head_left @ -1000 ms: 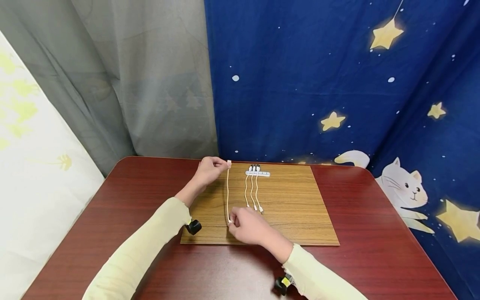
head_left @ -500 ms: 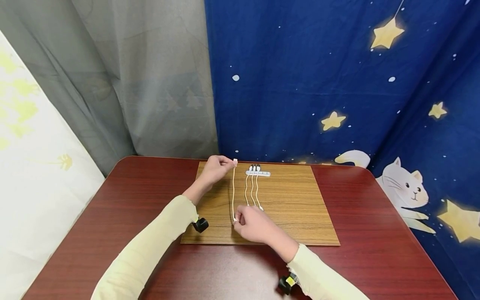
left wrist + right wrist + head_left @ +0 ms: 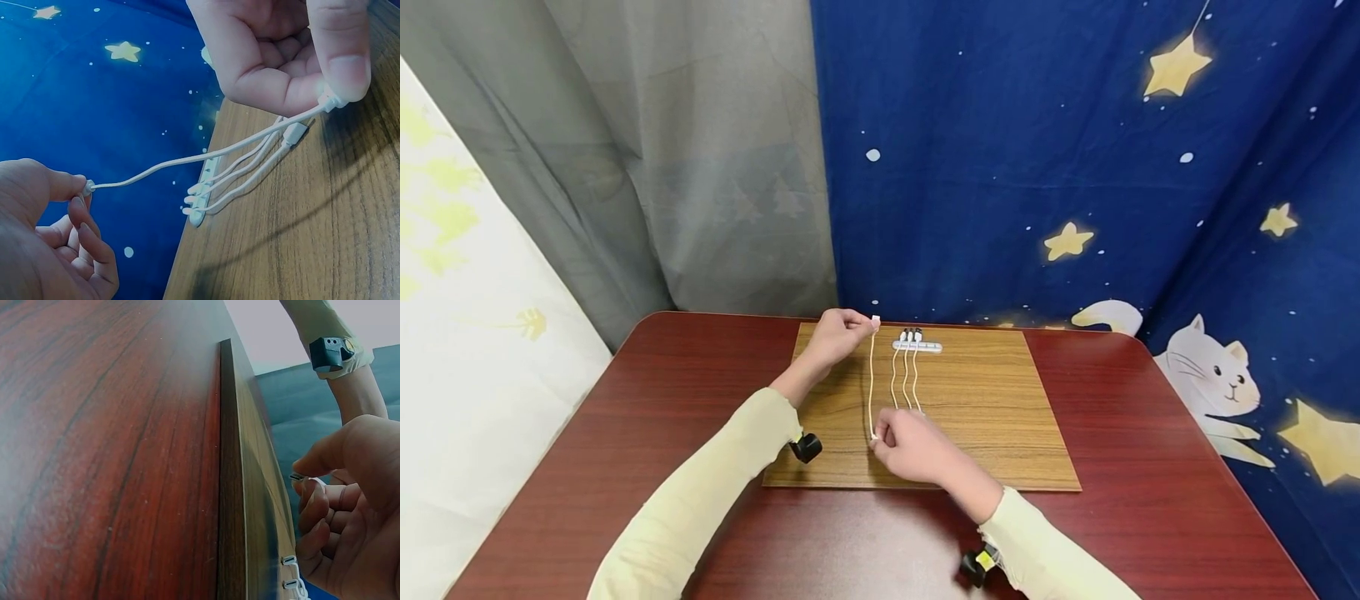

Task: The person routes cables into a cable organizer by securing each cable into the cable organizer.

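Observation:
A white charging cable (image 3: 871, 383) is stretched between my two hands above the left part of a wood-grain board (image 3: 992, 417). My left hand (image 3: 837, 335) pinches its far end between thumb and finger, and a white plug sticks out past the fingertips. At the near end, my right hand (image 3: 912, 448) pinches the other connector; its metal tip (image 3: 297, 477) shows in the right wrist view. Just right of the held cable, a pale cable-clip strip (image 3: 931, 347) holds three white cables (image 3: 905, 375) side by side. In the head view my right hand hides their near ends.
The board lies on a reddish-brown table (image 3: 1150, 483), close to its far edge. A grey curtain (image 3: 730, 167) and a blue starry curtain (image 3: 970, 167) hang behind. Black wrist cameras (image 3: 807, 447) are strapped at both sleeves.
Both hands have shifted to the right with the cable between them, bringing it nearer to the three clipped cables. The strip and those cables stay in place.

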`<state>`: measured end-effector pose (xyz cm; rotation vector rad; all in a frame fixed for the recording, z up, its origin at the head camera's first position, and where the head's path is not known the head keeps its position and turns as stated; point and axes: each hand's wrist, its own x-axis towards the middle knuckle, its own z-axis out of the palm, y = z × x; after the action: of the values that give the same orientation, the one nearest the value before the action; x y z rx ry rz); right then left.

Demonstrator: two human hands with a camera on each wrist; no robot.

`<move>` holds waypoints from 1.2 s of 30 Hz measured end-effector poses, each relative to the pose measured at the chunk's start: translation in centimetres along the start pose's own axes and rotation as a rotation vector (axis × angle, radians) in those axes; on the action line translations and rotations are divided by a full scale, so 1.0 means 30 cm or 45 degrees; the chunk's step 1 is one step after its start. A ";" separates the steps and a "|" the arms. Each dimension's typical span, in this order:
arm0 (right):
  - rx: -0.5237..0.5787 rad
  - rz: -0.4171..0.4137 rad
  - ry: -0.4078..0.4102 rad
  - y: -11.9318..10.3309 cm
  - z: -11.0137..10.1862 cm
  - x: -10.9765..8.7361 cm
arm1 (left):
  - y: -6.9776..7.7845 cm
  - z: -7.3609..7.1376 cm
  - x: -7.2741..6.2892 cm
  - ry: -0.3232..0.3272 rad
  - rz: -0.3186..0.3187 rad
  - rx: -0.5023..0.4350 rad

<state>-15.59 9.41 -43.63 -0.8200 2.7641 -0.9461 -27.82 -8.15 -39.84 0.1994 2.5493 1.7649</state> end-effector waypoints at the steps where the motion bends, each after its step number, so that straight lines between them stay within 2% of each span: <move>1: 0.000 0.004 -0.002 -0.001 -0.002 -0.001 | 0.001 0.001 0.001 0.000 -0.004 0.002; 12: -0.037 0.005 0.012 0.002 -0.018 -0.009 | 0.010 0.017 0.016 0.013 -0.026 0.016; 29: -0.054 -0.006 0.021 0.035 -0.032 -0.017 | 0.032 0.058 0.027 0.009 0.010 0.014; 36: -0.053 0.007 0.020 0.047 -0.039 -0.020 | 0.025 0.075 0.041 0.006 0.013 0.005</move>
<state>-16.05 11.27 -43.59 -0.8139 2.8068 -0.9012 -28.75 -5.66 -39.86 0.2088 2.5600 1.7658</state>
